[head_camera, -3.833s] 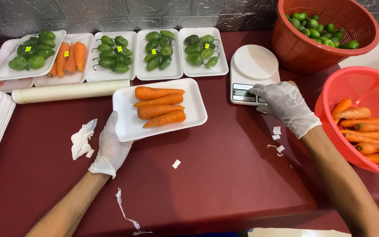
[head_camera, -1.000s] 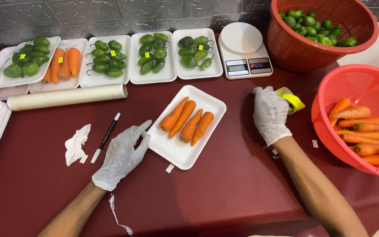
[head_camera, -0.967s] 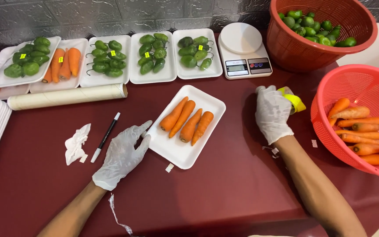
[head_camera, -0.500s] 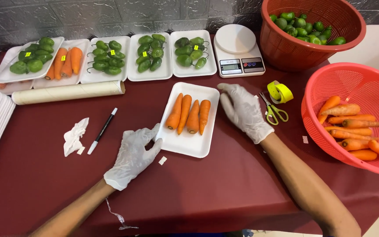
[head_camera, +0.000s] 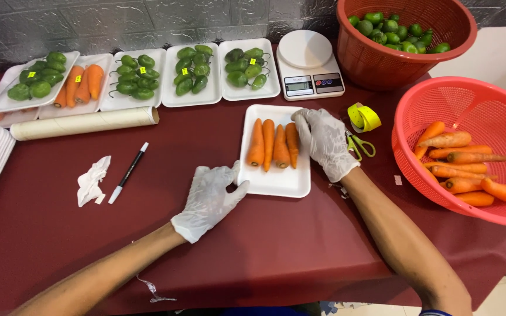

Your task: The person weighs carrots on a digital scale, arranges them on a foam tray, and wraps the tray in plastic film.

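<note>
One head-worn view looks steeply down, from close above, across the maroon table [head_camera: 300,246] toward the wall.

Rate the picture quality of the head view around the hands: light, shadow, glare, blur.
Head view: even, soft light; faint shadows beside the left hand and right hand; the carrots and white foam tray are sharp, the tray bright but not blown out; slight sheen on the scale; no motion blur.

Both gloved hands are held low, fingers spread: the left hand [head_camera: 209,199] near, the right hand [head_camera: 325,142] farther right.
</note>
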